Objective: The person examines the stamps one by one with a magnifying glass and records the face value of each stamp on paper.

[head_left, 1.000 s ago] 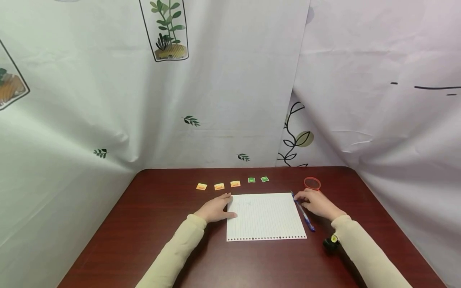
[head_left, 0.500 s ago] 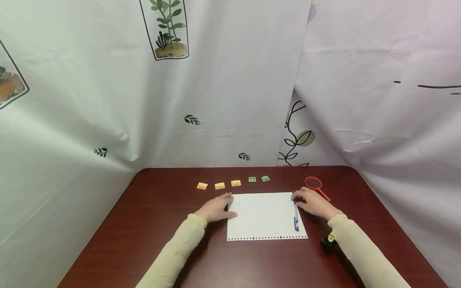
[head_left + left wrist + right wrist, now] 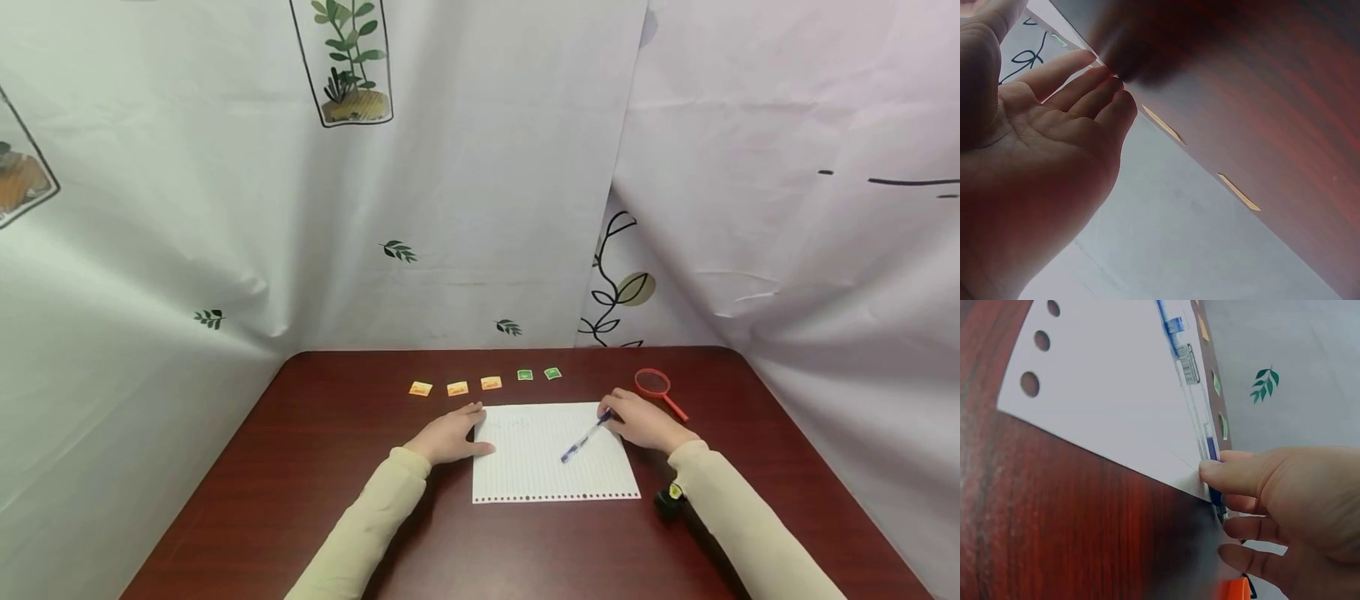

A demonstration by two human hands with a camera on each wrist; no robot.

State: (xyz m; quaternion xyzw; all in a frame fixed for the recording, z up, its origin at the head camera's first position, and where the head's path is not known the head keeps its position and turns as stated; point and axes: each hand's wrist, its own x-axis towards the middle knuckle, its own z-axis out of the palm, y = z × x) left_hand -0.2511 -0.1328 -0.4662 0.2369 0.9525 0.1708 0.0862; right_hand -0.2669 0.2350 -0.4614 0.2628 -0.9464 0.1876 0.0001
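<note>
A sheet of lined paper (image 3: 551, 467) with punched holes along its near edge lies on the dark red table. Faint writing shows near its top left. My left hand (image 3: 446, 435) rests at the sheet's left edge, fingers extended and thumb over the paper. Over the right edge, my right hand (image 3: 641, 419) pinches a blue-and-clear pen (image 3: 585, 438) near one end, between thumb and fingers. The pen slants down and left across the sheet. In the right wrist view the thumb (image 3: 1235, 477) presses on the pen's blue grip section.
Several small cards stand in a row behind the paper: orange ones (image 3: 457, 388) on the left, green ones (image 3: 525, 375) on the right. A red magnifying glass (image 3: 653, 382) lies beyond my right hand. A patterned white curtain (image 3: 480, 208) hangs behind the table.
My right hand has picked up the pen from beside the paper's right edge and shifted slightly left. The pen has swung over the sheet. My left hand has stayed put.
</note>
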